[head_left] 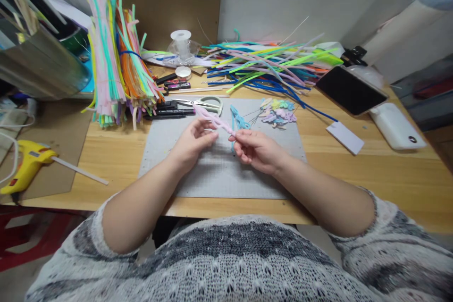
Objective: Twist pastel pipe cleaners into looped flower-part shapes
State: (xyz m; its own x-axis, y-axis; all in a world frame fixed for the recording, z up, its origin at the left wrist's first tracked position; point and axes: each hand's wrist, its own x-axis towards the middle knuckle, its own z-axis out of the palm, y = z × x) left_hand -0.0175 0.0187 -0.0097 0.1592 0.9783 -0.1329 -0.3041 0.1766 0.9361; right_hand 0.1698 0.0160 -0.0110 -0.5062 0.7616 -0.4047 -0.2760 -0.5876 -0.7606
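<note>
Pinched between the thumb and fingers of my right hand (253,148) is one end of a pink pipe cleaner (215,120), bent into long loops that point up and left. My left hand (198,139) is beside those loops, its fingers curled but apart from the thumb, with nothing visible between them. Just beyond my right hand lies a light blue looped pipe cleaner (240,119) on the grey cutting mat (212,179). Several small pastel flower shapes (278,112) on thin wire stems lie right of it. Scissors with pale green handles (208,104) rest at the mat's far edge.
Bundled pipe cleaners (106,56) stand at back left, and a loose pile of them (262,63) spreads along the back. A yellow glue gun (26,163) lies at the left. To the right are a phone (350,90), a white device (398,125) and a white card (345,137).
</note>
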